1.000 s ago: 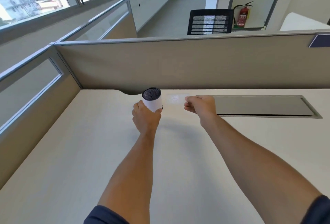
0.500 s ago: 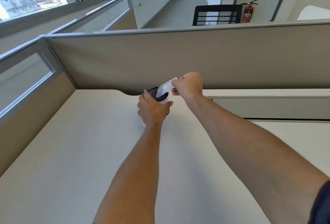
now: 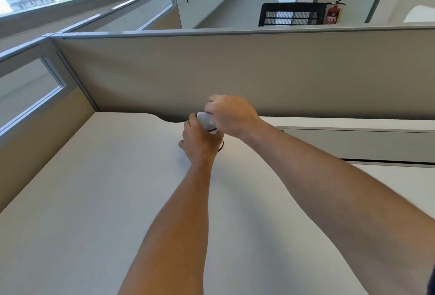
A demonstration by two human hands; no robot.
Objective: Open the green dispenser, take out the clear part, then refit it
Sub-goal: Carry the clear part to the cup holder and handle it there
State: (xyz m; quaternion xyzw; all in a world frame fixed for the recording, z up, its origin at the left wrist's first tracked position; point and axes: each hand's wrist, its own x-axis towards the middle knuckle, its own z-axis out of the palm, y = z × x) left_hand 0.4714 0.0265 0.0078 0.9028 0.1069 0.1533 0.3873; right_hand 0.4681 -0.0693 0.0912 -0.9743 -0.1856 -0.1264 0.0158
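Observation:
A small cylindrical dispenser point(image 3: 220, 146) stands on the pale desk point(image 3: 117, 200) near the back partition. It looks white with a dark rim, and my hands hide most of it. My left hand point(image 3: 199, 140) wraps around its side. My right hand point(image 3: 229, 114) is over its top, holding the clear part point(image 3: 206, 122), which looks whitish and sits tilted at the dispenser's mouth. Whether the part is seated inside I cannot tell.
A grey partition point(image 3: 235, 71) runs along the back and left of the desk. A grey cable flap point(image 3: 353, 144) is set into the desk at the right. Beyond the partition are a black mesh chair point(image 3: 292, 16) and a red fire extinguisher point(image 3: 333, 13).
My right hand picked the clear part up from the desk beside the dispenser, carried it left and brought it down onto the dispenser's top. My left hand kept its hold on the dispenser.

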